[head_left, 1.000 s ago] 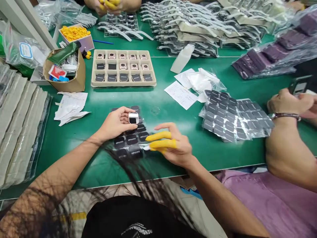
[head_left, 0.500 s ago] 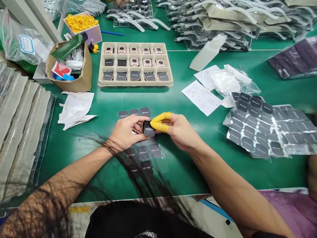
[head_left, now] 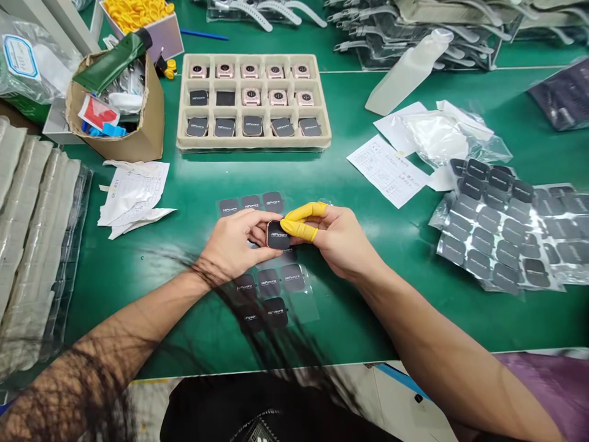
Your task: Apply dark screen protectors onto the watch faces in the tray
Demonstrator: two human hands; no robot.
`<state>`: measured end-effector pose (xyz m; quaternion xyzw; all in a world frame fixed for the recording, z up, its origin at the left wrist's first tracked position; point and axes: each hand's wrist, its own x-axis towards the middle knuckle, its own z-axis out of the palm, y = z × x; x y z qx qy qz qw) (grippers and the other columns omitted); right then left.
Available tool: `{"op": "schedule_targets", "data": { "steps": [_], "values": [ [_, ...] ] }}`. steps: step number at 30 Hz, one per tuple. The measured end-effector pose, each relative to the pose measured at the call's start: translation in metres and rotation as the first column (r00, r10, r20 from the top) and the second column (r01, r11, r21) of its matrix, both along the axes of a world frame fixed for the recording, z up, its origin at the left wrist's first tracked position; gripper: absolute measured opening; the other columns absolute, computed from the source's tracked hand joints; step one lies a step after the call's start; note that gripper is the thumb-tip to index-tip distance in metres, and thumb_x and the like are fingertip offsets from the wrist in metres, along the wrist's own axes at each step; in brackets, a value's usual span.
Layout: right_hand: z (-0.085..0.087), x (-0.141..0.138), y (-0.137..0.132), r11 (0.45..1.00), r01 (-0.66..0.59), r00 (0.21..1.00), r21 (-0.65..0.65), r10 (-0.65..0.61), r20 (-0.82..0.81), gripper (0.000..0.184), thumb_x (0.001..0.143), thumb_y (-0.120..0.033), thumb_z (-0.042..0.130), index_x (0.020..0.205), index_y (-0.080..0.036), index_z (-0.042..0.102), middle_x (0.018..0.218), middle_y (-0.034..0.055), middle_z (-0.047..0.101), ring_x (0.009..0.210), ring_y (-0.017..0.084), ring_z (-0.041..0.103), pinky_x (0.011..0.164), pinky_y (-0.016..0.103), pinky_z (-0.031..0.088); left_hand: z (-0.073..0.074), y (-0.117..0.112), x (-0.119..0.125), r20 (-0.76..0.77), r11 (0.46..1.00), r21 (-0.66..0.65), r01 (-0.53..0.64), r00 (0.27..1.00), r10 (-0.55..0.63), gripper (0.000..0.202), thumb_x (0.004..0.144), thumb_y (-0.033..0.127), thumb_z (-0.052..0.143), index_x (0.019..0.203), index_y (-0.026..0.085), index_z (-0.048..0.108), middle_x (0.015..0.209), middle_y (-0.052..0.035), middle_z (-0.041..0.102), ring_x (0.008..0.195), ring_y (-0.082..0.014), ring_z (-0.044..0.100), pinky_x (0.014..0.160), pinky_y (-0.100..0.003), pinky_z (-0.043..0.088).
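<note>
A square watch case [head_left: 278, 237] with a rose-gold edge is held up between my hands, its face covered by a dark printed film. My left hand [head_left: 234, 242] grips the case by its left side, thumb below and fingers above. Yellow finger cots cover the thumb and forefinger of my right hand [head_left: 335, 236], which pinch the film at the case's upper right corner. Beneath my hands lies a clear sheet of dark square films [head_left: 269, 282], partly hidden by hand and hair. Beyond it stands a beige compartment tray [head_left: 253, 146] with watch cases, those in front film-covered.
At left are a cardboard box [head_left: 138, 129] of odds and ends, crumpled papers [head_left: 133, 196] and stacked trays [head_left: 32, 245]. To the right lie a white bottle [head_left: 407, 73], written sheets [head_left: 389, 172] and more film sheets [head_left: 488, 227]. White straps [head_left: 276, 12] sit at the back.
The camera view has shifted, so the tray and boxes appear higher. On the watch case, the film now looks flush with the face; both hands keep nearly the same hold.
</note>
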<state>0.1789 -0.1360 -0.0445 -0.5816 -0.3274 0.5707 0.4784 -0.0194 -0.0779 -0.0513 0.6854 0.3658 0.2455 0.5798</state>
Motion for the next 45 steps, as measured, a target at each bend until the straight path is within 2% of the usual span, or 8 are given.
{"op": "schedule_targets", "data": {
  "steps": [12, 16, 21, 25, 27, 33, 39, 45],
  "values": [
    [-0.010, -0.001, -0.005, 0.997, -0.033, 0.965, 0.072, 0.013, 0.262, 0.043, 0.074, -0.056, 0.093, 0.101, -0.026, 0.079, 0.090, 0.0028, 0.076, 0.073, 0.019, 0.071, 0.067, 0.036, 0.065, 0.001, -0.001, -0.002, 0.010, 1.000, 0.000, -0.020, 1.000, 0.020, 0.048, 0.069, 0.019, 0.094, 0.115, 0.018, 0.082, 0.093, -0.0034, 0.076, 0.073, -0.0156, 0.071, 0.080, -0.032, 0.065],
    [-0.015, 0.006, -0.017, 0.920, -0.141, 0.641, 0.367, -0.198, 0.742, 0.043, 0.096, -0.051, 0.073, 0.135, -0.033, 0.072, 0.122, 0.0103, 0.067, 0.079, 0.020, 0.068, 0.062, 0.039, 0.064, 0.003, 0.000, -0.001, 0.073, 0.991, -0.126, -0.042, 0.996, 0.052, 0.053, 0.067, 0.019, 0.096, 0.116, 0.015, 0.079, 0.094, -0.0056, 0.079, 0.077, -0.0167, 0.074, 0.081, -0.031, 0.065],
    [-0.023, 0.017, -0.019, 0.620, -0.670, 0.331, 0.409, -0.244, 0.912, 0.046, 0.105, -0.055, 0.061, 0.151, -0.053, 0.062, 0.160, 0.0095, 0.047, 0.126, 0.035, 0.063, 0.102, 0.060, 0.061, 0.005, 0.002, -0.001, 0.139, 0.951, -0.307, -0.043, 0.986, 0.089, 0.058, 0.065, 0.019, 0.096, 0.118, 0.013, 0.076, 0.091, -0.0045, 0.080, 0.083, -0.0164, 0.077, 0.083, -0.029, 0.066],
    [-0.029, 0.023, -0.011, 0.743, -0.585, 0.170, 0.325, -0.279, 0.945, 0.042, 0.108, -0.054, 0.051, 0.148, -0.052, 0.066, 0.170, 0.0094, 0.041, 0.147, 0.046, 0.044, 0.111, 0.078, 0.045, 0.006, 0.002, -0.001, 0.147, 0.936, -0.346, -0.060, 0.982, 0.117, 0.059, 0.064, 0.017, 0.097, 0.118, 0.012, 0.076, 0.091, -0.0044, 0.080, 0.082, -0.0160, 0.076, 0.085, -0.030, 0.066],
    [-0.030, 0.022, -0.009, 0.807, -0.446, 0.275, 0.387, -0.287, 0.917, 0.042, 0.109, -0.054, 0.050, 0.146, -0.048, 0.069, 0.165, 0.0114, 0.049, 0.141, 0.043, 0.050, 0.109, 0.075, 0.047, 0.006, 0.002, -0.001, 0.156, 0.936, -0.346, -0.063, 0.980, 0.124, 0.059, 0.064, 0.017, 0.097, 0.119, 0.011, 0.076, 0.089, -0.0040, 0.079, 0.081, -0.0161, 0.076, 0.086, -0.030, 0.066],
    [-0.023, -0.006, -0.012, 0.951, -0.079, 0.947, 0.299, -0.022, 0.321, 0.045, 0.086, -0.056, 0.083, 0.126, -0.038, 0.073, 0.091, 0.0009, 0.075, 0.074, 0.021, 0.070, 0.066, 0.038, 0.062, 0.000, -0.002, -0.001, 0.169, 0.994, -0.077, -0.084, 0.981, 0.096, 0.052, 0.066, 0.019, 0.096, 0.114, 0.019, 0.079, 0.102, -0.0017, 0.066, 0.067, -0.0082, 0.067, 0.072, -0.026, 0.062],
    [0.019, -0.003, 0.108, 0.880, 0.021, 0.816, 0.475, -0.290, 0.501, 0.025, 0.087, -0.041, 0.081, 0.105, -0.024, 0.079, 0.083, -0.0006, 0.071, 0.073, 0.016, 0.062, 0.073, 0.033, 0.054, -0.002, -0.003, -0.002, 0.107, 0.987, -0.093, -0.128, 0.985, 0.138, 0.074, 0.069, 0.027, 0.094, 0.135, 0.023, 0.060, 0.114, -0.0035, 0.062, 0.065, -0.0102, 0.067, 0.069, -0.031, 0.061],
    [0.032, -0.018, 0.258, 0.957, -0.236, 0.402, 0.170, -0.063, 0.913, 0.031, 0.096, -0.033, 0.071, 0.122, -0.019, 0.079, 0.119, 0.0128, 0.078, 0.107, 0.028, 0.071, 0.099, 0.041, 0.054, -0.009, -0.002, -0.004, 0.062, 1.000, 0.018, -0.005, 0.998, 0.004, 0.054, 0.077, 0.025, 0.083, 0.126, 0.024, 0.061, 0.086, -0.0001, 0.063, 0.075, -0.0218, 0.072, 0.083, -0.041, 0.063]
  ]
}}
